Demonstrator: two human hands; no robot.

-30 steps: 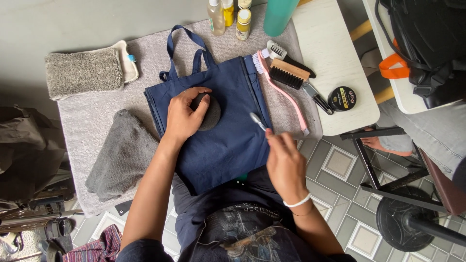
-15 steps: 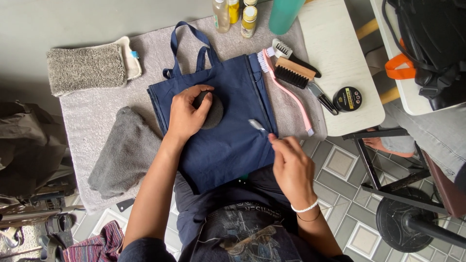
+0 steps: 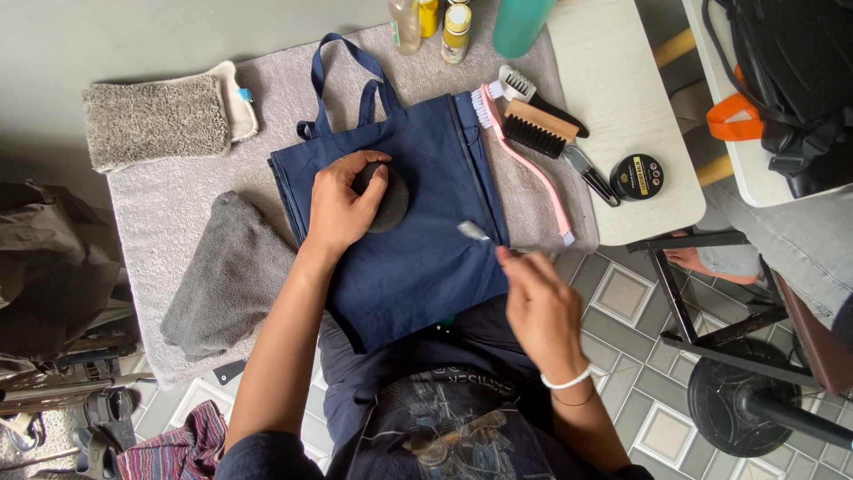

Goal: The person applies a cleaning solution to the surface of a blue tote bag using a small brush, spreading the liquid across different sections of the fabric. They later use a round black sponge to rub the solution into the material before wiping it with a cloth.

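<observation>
Dark grey foam is what my left hand (image 3: 342, 206) grips: a round sponge pad (image 3: 388, 197) pressed flat onto the navy blue cloth tote bag (image 3: 418, 240), my fingers curled over its top edge. My right hand (image 3: 542, 307) is closed around a small toothbrush-like brush with a pale head (image 3: 474, 232), whose bristle end hovers at the bag's right edge, near the lower corner; I cannot tell if it touches the cloth. The bag lies flat on a light grey towel (image 3: 178, 200) spread over the bench, its two handles pointing away from me and its bottom edge hanging toward my lap. Just left of the bag lies a crumpled dark grey cloth (image 3: 227, 276), and farther up left sits a grey shaggy mitt with a white cuff (image 3: 160, 120). Right of the bag, a long pink-handled brush (image 3: 524, 160) lies along its edge, beside a wooden-backed brush with black bristles (image 3: 540, 129). A round black tin (image 3: 637, 176) rests on the white bench top (image 3: 622, 89) beyond them. Small bottles (image 3: 431, 27) and a teal green container (image 3: 520, 22) stand at the far edge.
</observation>
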